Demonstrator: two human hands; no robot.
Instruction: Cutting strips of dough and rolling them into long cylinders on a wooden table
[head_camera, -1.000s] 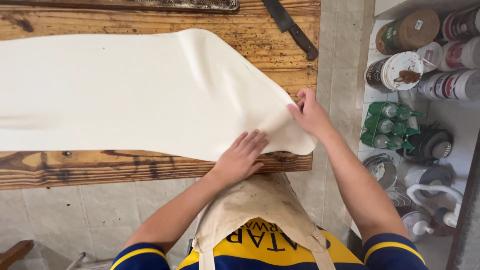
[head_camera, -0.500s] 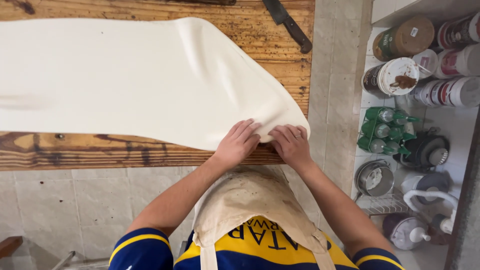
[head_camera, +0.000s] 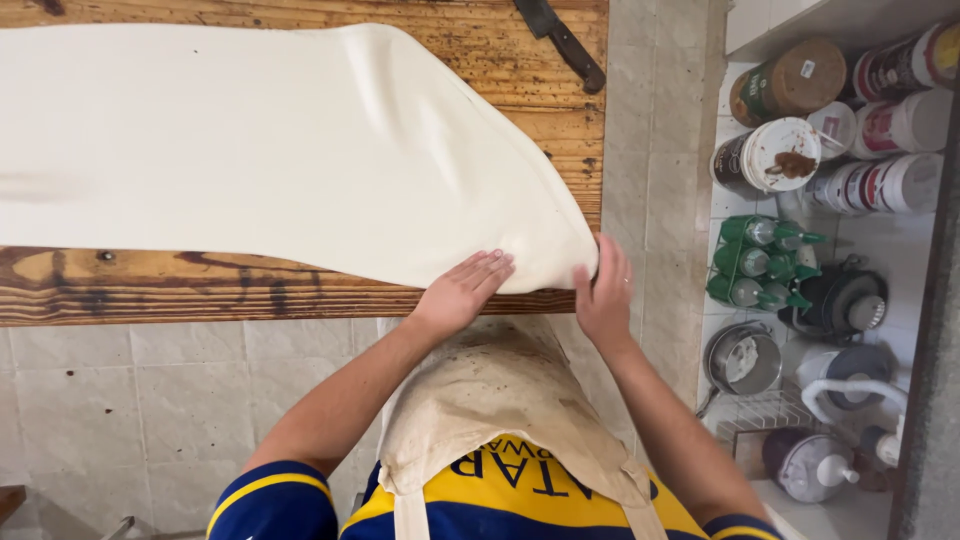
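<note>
The wooden surface (head_camera: 300, 285) filled the top of the view, and most of it lay under a wide, pale sheet of dough (head_camera: 260, 150) that ran off the left edge of the picture and tapered to a rounded corner at the near right edge of the boards. A second earlier that corner had been held apart between the two hands, the right one out beyond it; half a second earlier both hands had drawn close together at the near edge. Now they had parted again a little, and the corner sat nearer the right end of the boards, so the sheet appeared to be getting worked and stretched toward that end.

The left hand (head_camera: 462, 290) lay flat on the near edge of the dough, fingers together and extended, pressing and not pinching. The right hand (head_camera: 603, 295) stood on edge against the tip of the corner, palm turned toward it, fingers straight; whether its grip closed on any dough could not be told.

A dark-handled knife (head_camera: 562, 40) lay at the far edge of the boards, well apart from the dough. On the tiled floor to the right stood jars, tubs and a pack of green bottles (head_camera: 760, 262).
</note>
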